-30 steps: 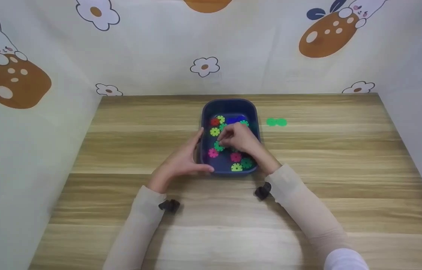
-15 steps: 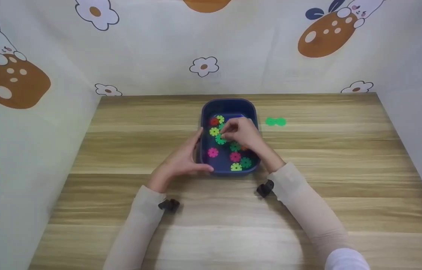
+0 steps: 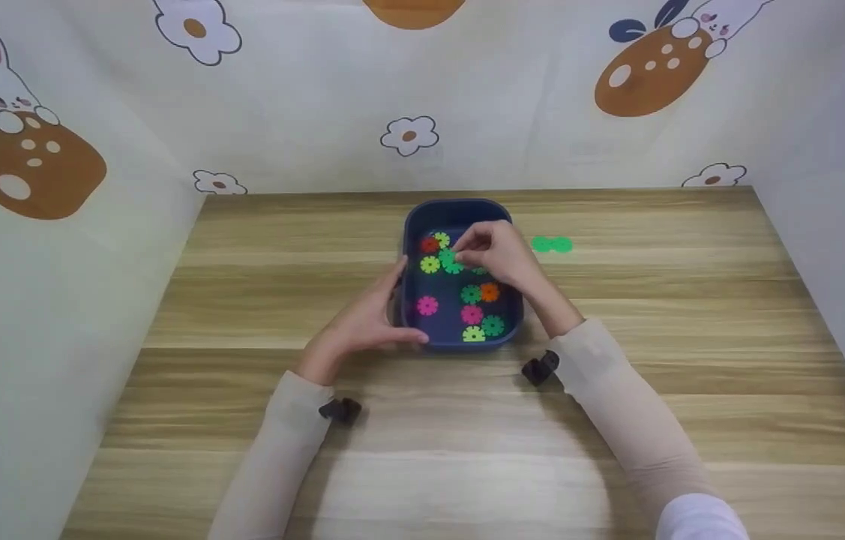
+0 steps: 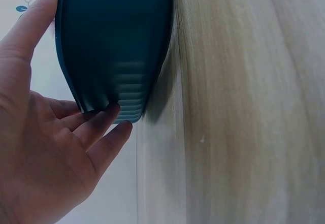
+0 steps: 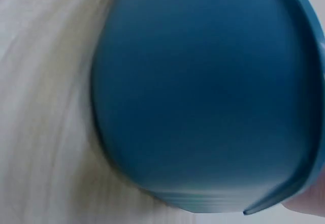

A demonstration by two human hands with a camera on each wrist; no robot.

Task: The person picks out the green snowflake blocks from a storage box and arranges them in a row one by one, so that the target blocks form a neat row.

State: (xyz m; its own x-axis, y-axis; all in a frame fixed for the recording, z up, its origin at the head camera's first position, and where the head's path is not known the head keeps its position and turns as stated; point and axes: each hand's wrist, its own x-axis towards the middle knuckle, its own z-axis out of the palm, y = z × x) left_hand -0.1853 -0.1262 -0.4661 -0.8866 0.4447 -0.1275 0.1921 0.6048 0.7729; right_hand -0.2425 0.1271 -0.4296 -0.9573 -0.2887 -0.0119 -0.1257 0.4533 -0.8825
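Note:
A dark blue plastic box with rounded corners stands on the table, holding several flat, notched plastic discs. My left hand holds it at the near left corner, with the thumb on the near rim and the fingers against the left wall. In the left wrist view, bent fingers touch the box's outer wall below the rim. Over the box's right side, my right hand pinches a green notched disc between thumb and fingertips. The right wrist view shows mostly the box's outside wall; the fingertips are hidden there.
Two joined green discs lie on the wood-grain table, right of the box. Inside it are yellow, red, pink, orange and green discs. A patterned white backdrop borders the table's back and sides.
My right hand has moved away from me and slightly right inside the box, carrying the green disc. The orange disc and nearby green ones have come into sight. My left hand stays put.

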